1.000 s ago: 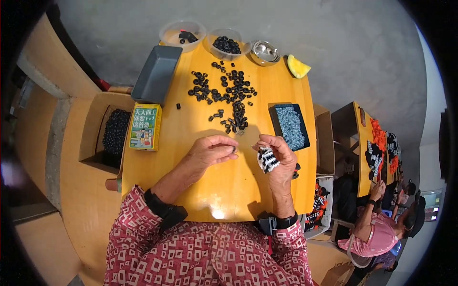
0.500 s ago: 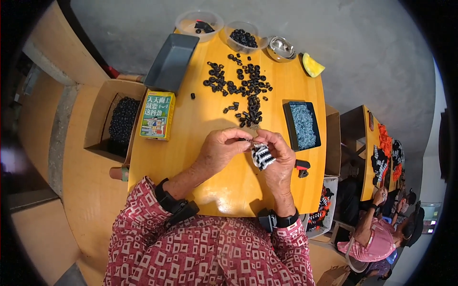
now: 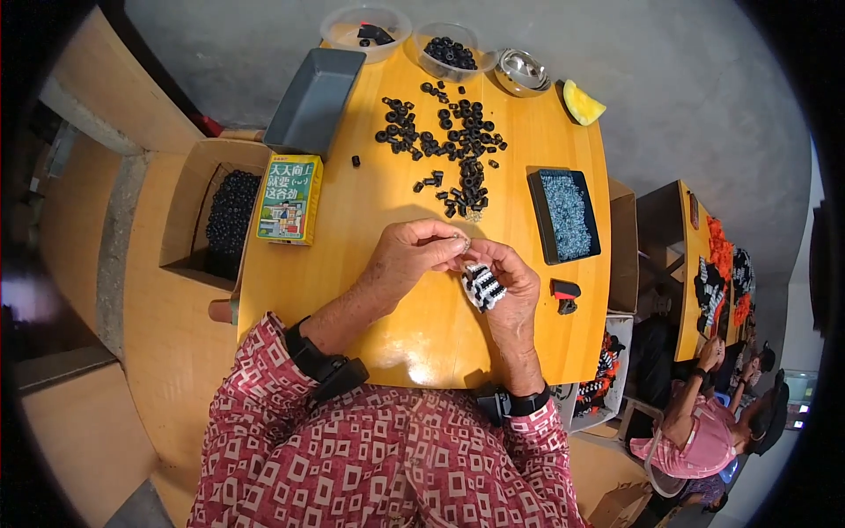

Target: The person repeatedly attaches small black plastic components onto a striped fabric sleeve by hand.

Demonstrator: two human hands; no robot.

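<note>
My right hand (image 3: 516, 304) is closed around a small black-and-white striped piece (image 3: 483, 287), which looks ribbed or beaded and lies against the fingers. Thumb and forefinger of my left hand (image 3: 407, 264) are pinched together just beside the right fingertips. Something tiny and pale shows at that pinch, too small to name. Beyond the hands, several short black tube-like parts and rings (image 3: 466, 141) lie scattered over the yellow wooden table (image 3: 378, 334). A few clear bits (image 3: 473, 214) rest at the near end of that scatter.
To the right are a black tray (image 3: 548, 255) of small blue-grey pieces and a red-and-black tool (image 3: 566, 291). A grey bin (image 3: 315, 106), a printed box (image 3: 289, 201) and a carton (image 3: 180, 233) of dark beads stand left. Clear bowls (image 3: 365, 46) line the far edge. Another person (image 3: 691, 431) works at right.
My view has shifted slightly, so the table appears a little higher. Both hands stay together over the table, the left pinch slightly raised. The striped piece remains in my right hand.
</note>
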